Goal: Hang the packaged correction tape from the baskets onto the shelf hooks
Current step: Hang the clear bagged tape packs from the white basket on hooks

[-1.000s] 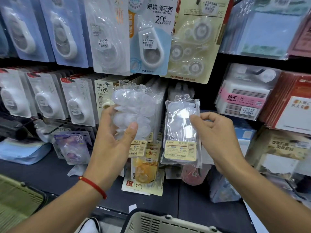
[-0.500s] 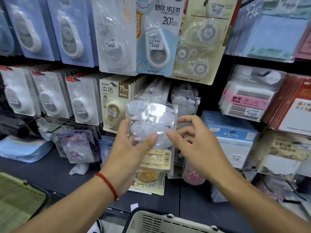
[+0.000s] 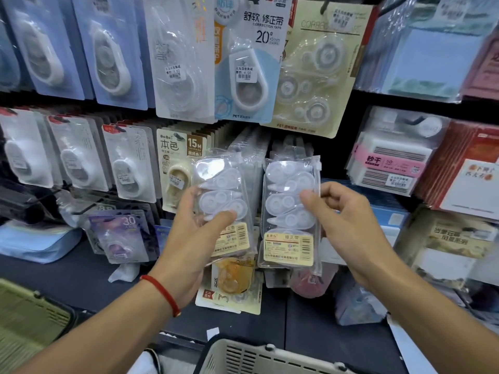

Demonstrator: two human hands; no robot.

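Clear plastic packs of correction tape fill both your hands, held up side by side in front of the lower row of the shelf. Your left hand [image 3: 189, 238] grips the left pack [image 3: 224, 209] from below, thumb pressed across its front just above the cream label, fingers behind it; this pack tilts slightly to the left. Your right hand [image 3: 348, 225] pinches the right pack [image 3: 290, 214] at its right edge, thumb on the front and fingers curled behind, and that pack hangs nearly upright. Each pack shows several white tape bodies stacked one above another and a cream barcode label at the bottom. The 2 packs sit just beside each other with a narrow gap between them; you cannot tell whether either is on a hook.

Behind them hang more clear packs [image 3: 251, 147] of the same kind. Just left of your left pack is a beige card [image 3: 178, 157] printed 15M. Below the packs an orange pack [image 3: 232, 276] and a reddish one [image 3: 310, 284] lie on the dark ledge [image 3: 67, 282]. A purple card [image 3: 121, 233] marked 30 leans further left. Above, a blue card [image 3: 251, 63] marked 20 hangs in the upper row.

A red cord [image 3: 162, 292] circles your left wrist. At the bottom edge a pale basket [image 3: 256, 357] shows its rim, and a green basket [image 3: 29, 319] sits at lower left.
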